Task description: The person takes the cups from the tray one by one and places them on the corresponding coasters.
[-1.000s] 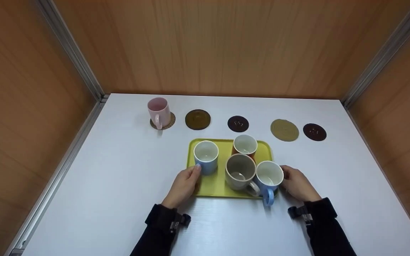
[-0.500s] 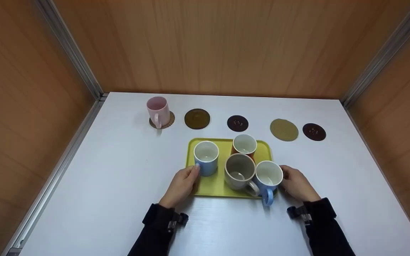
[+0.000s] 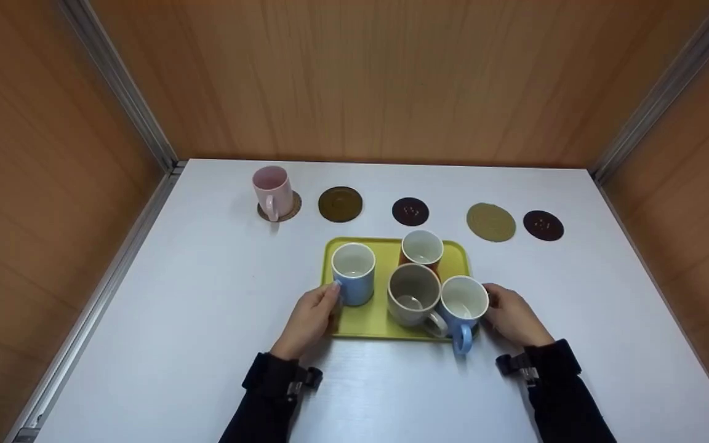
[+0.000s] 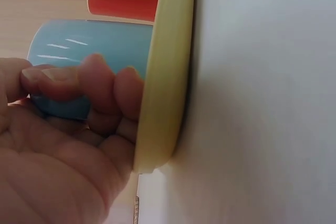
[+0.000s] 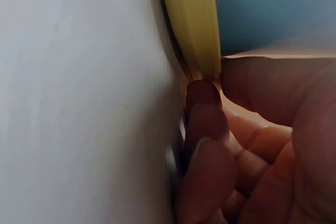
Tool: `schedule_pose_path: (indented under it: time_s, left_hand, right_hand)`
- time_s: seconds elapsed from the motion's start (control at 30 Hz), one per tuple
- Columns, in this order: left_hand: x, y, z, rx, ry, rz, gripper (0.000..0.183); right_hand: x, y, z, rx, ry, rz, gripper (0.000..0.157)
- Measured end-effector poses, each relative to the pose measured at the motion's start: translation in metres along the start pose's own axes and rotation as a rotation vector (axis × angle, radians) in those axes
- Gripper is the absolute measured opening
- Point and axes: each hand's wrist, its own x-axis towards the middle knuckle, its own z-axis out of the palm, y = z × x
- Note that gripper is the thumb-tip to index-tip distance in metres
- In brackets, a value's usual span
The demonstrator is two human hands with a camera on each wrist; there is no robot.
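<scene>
A yellow tray lies on the white table with several mugs upright on it. My left hand pinches the handle of the light blue mug at the tray's left side; the handle is mostly hidden by the fingers. In the left wrist view this blue mug stands just behind the curled fingers. My right hand pinches the tray's right rim, thumb above and fingertips beneath. Beside it stands a second light blue mug, touching or close to a large grey mug. Behind these is a red mug.
A pink mug stands on a brown coaster at the back left. To its right lie an olive-brown coaster, a dark brown one, a tan coaster and another dark coaster. Wooden panels enclose the table.
My left hand and the left blue mug have shifted slightly left on the tray. The right hand keeps its hold on the rim, and the other mugs stay put.
</scene>
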Motion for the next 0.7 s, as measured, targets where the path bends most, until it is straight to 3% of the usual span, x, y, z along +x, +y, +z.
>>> schedule_pose_path:
  time_s: [0.23,0.53,0.7]
  left_hand:
    - [-0.0018,0.0036,0.0014,0.013,0.067,0.015,0.046]
    - [-0.0006,0.0067,0.0035,0.022,0.107,-0.01,0.048]
    - [0.0026,0.0072,0.0012,0.02,0.132,-0.032,0.047]
  right_hand:
    - [0.0,0.0009,-0.0005,0.009,-0.014,0.006,0.046]
    - [0.0007,0.003,0.0008,-0.028,0.032,-0.075,0.043]
    - [0.0009,0.002,0.0016,-0.041,0.03,-0.066,0.045]
